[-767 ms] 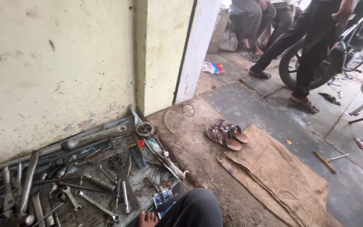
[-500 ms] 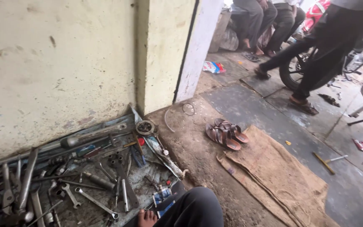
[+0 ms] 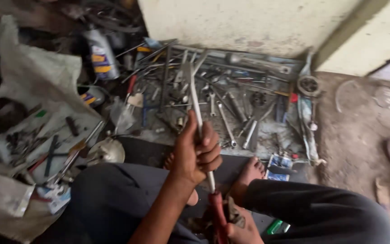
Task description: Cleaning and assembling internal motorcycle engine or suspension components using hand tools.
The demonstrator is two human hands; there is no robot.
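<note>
Your left hand (image 3: 198, 156) is wrapped tight around a long metal rod (image 3: 196, 108), fist closed about its lower part, with the rod running up and away from you over the tool spread toward the wall (image 3: 249, 20). Gripping it low looks like a way to steady the shaft while the other end is worked. Your right hand (image 3: 240, 228) sits at the bottom edge of the view, closed around the red handle (image 3: 217, 214) where the rod seems to end; it is partly cut off and blurred, so the exact grip there is hard to tell. Both hands hold the tool between your knees, above your bare feet (image 3: 249, 174) on the floor.

Just past your feet lies a dense scatter of wrenches (image 3: 226, 122), sockets and bars on a dirty sheet, reaching to the foot of the wall. A round bearing (image 3: 309, 84) rests at the right end of that spread, a spray can (image 3: 99, 56) stands at its upper left, and a pale sack (image 3: 37, 77) with smaller bits covers the floor to your left. A shiny metal dome (image 3: 107, 151) lies beside your left knee. The rod's far end hangs over the wrenches, so any swing would brush them.
</note>
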